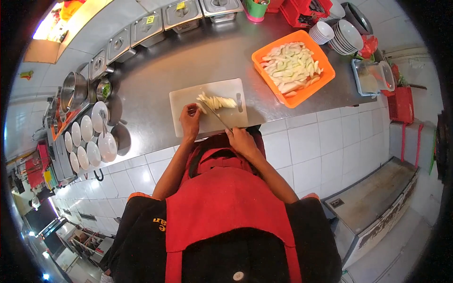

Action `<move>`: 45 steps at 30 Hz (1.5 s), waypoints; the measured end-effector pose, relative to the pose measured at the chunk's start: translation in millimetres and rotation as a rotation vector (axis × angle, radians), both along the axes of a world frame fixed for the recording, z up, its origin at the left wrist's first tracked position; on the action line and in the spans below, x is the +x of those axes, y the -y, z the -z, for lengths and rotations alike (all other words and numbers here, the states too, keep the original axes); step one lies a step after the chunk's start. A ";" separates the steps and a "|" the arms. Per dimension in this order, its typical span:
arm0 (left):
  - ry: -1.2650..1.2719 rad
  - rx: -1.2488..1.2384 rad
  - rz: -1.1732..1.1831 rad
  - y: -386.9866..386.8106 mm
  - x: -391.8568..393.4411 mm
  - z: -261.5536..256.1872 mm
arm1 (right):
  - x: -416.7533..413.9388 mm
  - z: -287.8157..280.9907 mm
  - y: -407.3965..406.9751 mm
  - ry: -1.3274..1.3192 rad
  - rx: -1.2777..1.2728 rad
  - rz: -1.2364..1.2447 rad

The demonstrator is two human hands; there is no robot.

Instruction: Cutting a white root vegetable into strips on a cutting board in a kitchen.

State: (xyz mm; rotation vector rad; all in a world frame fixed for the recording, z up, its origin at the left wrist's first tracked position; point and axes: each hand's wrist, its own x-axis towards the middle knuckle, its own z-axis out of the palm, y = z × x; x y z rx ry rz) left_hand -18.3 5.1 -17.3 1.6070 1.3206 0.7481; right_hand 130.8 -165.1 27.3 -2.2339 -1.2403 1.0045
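In my right hand (242,140) is a kitchen knife (219,119), its blade pointing forward and left over a white plastic cutting board (184,97). Pale cut vegetable slices (221,102) lie in a row on the board, beyond and to the right of the blade. My left hand (190,120) is at the board's left half, its fingertips curled around a small pale vegetable piece (202,108) close to the blade's tip. The fingers partly hide that piece. A cut-out handle (239,102) shows at the board's right side.
An orange plastic basin (293,102) full of pale cut vegetable pieces (292,67) stands to the right on the steel table (152,78). Lidded steel containers (147,30) line the back. White bowls (93,154) sit at left, more stacked bowls (348,35) at far right.
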 end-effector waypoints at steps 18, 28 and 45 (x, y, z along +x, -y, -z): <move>-0.256 0.587 0.585 22.1 6.7 -42.3 | 4.4 1.8 1.6 -0.047 0.096 0.010; -0.355 0.638 0.636 9.6 18.8 -57.7 | 10.5 -37.3 3.1 0.074 -0.019 0.047; -0.293 0.706 0.521 4.0 30.2 -67.2 | 29.8 -65.4 9.9 0.125 0.039 -0.028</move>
